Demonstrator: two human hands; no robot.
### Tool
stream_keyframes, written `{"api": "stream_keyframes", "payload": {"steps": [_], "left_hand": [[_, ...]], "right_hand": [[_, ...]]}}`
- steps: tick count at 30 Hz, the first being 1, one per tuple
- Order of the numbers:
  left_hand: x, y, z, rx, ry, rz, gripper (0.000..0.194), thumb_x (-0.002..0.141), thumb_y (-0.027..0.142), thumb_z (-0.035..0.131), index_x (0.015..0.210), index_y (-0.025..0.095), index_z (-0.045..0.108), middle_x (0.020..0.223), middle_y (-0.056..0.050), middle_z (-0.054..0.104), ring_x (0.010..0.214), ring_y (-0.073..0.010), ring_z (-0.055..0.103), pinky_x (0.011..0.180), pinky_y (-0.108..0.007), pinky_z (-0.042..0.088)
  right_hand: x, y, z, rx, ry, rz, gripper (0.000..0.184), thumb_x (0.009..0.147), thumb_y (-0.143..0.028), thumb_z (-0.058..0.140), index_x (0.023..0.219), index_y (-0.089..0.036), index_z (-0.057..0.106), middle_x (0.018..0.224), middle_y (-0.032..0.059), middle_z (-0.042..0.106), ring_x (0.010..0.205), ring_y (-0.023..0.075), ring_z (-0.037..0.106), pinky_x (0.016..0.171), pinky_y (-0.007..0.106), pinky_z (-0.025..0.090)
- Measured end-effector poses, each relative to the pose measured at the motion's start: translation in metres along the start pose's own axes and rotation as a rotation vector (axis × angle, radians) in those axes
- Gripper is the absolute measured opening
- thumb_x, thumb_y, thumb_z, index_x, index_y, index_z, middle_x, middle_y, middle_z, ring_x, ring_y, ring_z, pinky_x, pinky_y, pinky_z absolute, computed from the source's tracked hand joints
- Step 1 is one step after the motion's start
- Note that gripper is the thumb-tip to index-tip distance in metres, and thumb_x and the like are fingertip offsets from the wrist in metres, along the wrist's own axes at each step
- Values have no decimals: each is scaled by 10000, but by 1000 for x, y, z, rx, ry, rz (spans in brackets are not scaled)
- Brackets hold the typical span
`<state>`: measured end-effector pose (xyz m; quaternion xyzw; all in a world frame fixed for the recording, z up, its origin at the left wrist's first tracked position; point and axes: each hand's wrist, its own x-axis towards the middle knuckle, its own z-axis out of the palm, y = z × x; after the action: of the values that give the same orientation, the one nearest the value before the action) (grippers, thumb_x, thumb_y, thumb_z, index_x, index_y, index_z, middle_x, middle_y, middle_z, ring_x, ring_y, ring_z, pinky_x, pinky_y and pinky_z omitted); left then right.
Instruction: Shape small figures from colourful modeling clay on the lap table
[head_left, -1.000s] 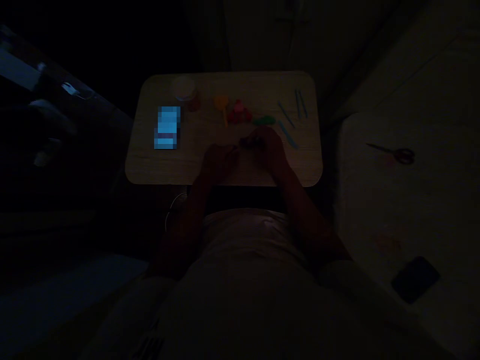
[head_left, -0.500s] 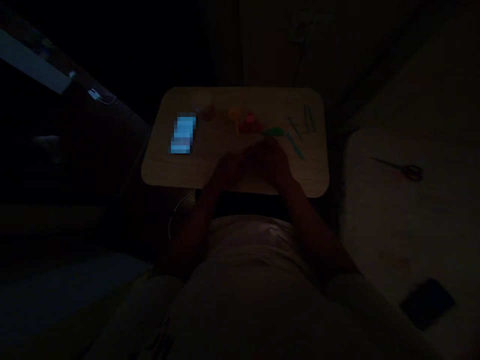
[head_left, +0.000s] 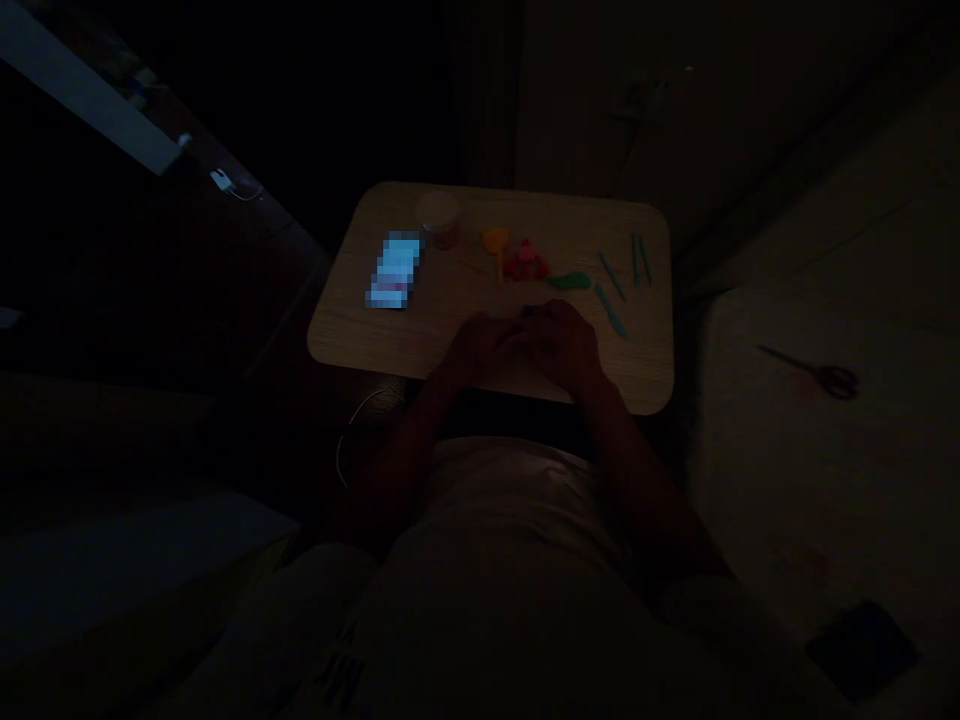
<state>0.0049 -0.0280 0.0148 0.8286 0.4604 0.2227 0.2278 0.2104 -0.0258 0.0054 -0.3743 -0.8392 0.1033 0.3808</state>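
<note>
The light is very dim. My left hand (head_left: pixel 478 346) and my right hand (head_left: pixel 561 342) meet over the near half of a small wooden table (head_left: pixel 352 340). Their fingers are bent and close together, and anything between them is too dark to make out. Just beyond my right hand lie a green plastic tool (head_left: pixel 571 281) and a light blue knife-like tool (head_left: pixel 611 311). A red lumpy object (head_left: pixel 526 262) and an orange tool with a wide head (head_left: pixel 497 248) rest farther back.
A lit phone (head_left: pixel 396 270) lies at the table's left, with a clear tub (head_left: pixel 439 218) behind it. Several thin greenish sticks (head_left: pixel 635 260) are at the right. Scissors (head_left: pixel 825 378) and a dark flat item (head_left: pixel 862 650) lie on a pale surface to the right.
The whole view has shifted, so the table and its objects appear farther right and slightly lower. My hands stay together at the same part of the table, their fingers slightly rearranged.
</note>
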Motion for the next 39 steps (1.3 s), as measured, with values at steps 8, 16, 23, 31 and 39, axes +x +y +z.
{"api": "stream_keyframes", "payload": {"steps": [8, 16, 23, 31, 39], "left_hand": [[-1, -1, 2, -107, 87, 35, 331, 1075, 399, 546, 1081, 145, 758, 1012, -103, 785, 896, -267, 713, 863, -376, 499], [1, -11, 1, -348, 57, 14, 341, 1047, 388, 532, 934, 194, 789, 946, -30, 789, 859, -226, 699, 840, -335, 486], [2, -8, -1, -355, 91, -19, 429, 1028, 428, 480, 711, 186, 638, 715, -22, 667, 695, -190, 599, 689, -329, 413], [-2, -3, -4, -330, 97, 45, 338, 1030, 525, 539, 920, 208, 578, 837, -38, 660, 767, -220, 622, 725, -343, 436], [0, -2, -2, -322, 98, 75, 267, 1070, 453, 545, 986, 205, 598, 938, -55, 717, 854, -238, 675, 780, -348, 451]], "right_hand": [[2, -10, -3, -34, 93, -32, 207, 1006, -321, 579, 1110, -221, 727, 1072, 134, 754, 984, 336, 692, 838, 474, 587], [5, -18, -5, -50, 6, -7, 248, 1041, -379, 569, 1173, -234, 721, 1134, 137, 769, 1037, 341, 711, 905, 515, 595], [3, -13, -4, -68, 30, -9, 250, 1088, -368, 544, 1138, -245, 756, 1120, 130, 777, 1019, 335, 722, 876, 503, 607], [1, -10, -4, -50, 66, 42, 302, 1105, -392, 512, 1100, -244, 776, 1086, 122, 783, 1007, 333, 722, 854, 486, 604], [0, -6, -1, -15, 17, 33, 318, 1093, -364, 492, 1091, -241, 785, 1128, 130, 776, 1043, 329, 717, 891, 482, 605]]}}
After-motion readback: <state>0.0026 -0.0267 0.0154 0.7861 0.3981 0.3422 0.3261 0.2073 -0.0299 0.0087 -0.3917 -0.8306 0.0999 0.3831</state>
